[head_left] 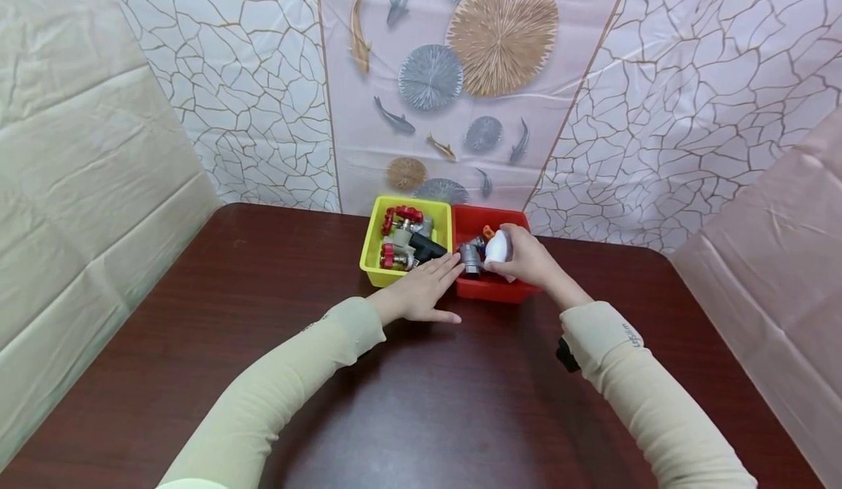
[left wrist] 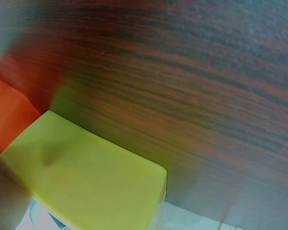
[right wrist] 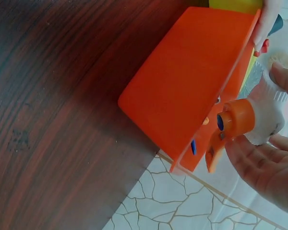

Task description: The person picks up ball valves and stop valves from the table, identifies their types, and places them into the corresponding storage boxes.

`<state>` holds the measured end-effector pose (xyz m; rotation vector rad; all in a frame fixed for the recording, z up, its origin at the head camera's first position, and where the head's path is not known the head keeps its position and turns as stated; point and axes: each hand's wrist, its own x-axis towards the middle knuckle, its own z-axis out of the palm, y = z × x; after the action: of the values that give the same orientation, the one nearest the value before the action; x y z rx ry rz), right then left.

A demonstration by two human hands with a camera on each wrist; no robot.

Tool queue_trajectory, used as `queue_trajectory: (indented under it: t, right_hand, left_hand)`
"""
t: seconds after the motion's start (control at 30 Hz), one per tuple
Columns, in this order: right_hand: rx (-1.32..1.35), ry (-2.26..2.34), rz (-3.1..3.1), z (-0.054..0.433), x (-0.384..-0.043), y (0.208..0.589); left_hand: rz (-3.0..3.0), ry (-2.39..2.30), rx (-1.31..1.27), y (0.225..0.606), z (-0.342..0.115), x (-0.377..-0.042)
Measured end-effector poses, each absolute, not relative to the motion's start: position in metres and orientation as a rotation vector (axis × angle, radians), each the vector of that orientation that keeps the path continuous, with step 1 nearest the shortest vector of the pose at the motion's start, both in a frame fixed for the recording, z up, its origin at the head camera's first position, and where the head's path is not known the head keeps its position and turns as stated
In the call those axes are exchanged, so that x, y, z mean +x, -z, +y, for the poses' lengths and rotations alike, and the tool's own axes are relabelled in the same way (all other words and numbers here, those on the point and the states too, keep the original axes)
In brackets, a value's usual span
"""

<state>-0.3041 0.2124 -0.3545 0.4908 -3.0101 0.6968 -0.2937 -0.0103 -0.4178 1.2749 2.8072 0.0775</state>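
My right hand (head_left: 531, 259) pinches a white plastic fitting (head_left: 496, 246) over the red bin (head_left: 492, 290). Seen from the right wrist, the fitting has an orange collar (right wrist: 242, 117) with a dark blue opening, and the thumb and fingers lie on opposite sides of its white body. My left hand (head_left: 421, 293) has its fingers straight, fingertips at the adjoining rims of the red bin and the yellow bin (head_left: 376, 275). A grey metal fitting (head_left: 470, 258) lies in the red bin beside the left fingertips. An orange handle (right wrist: 214, 152) shows under the right hand.
The yellow bin holds valves with red handwheels (head_left: 407, 213), a black pipe fitting (head_left: 426, 246) and grey pieces. Both bins stand side by side at the back of the dark wooden table (head_left: 408, 401), before a patterned cloth backdrop (head_left: 263, 94).
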Motion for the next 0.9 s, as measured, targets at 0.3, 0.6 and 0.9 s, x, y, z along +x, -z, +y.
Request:
queue_trajectory:
  t: [0.3,0.6,0.9]
  right_hand:
    - [0.429,-0.600,-3.068,0.204,-0.307,0.366]
    - [0.276,-0.541,-3.104,0.187,-0.307,0.373]
    - [0.227,-0.546,-3.132,0.181,-0.308,0.376]
  left_hand:
    - [2.797,-0.099,1.254,0.421,-0.010,-0.294]
    - [2.820,-0.070,1.265,0.420,-0.011,-0.293]
    - [2.809,-0.188,1.263,0.419,-0.010,-0.294]
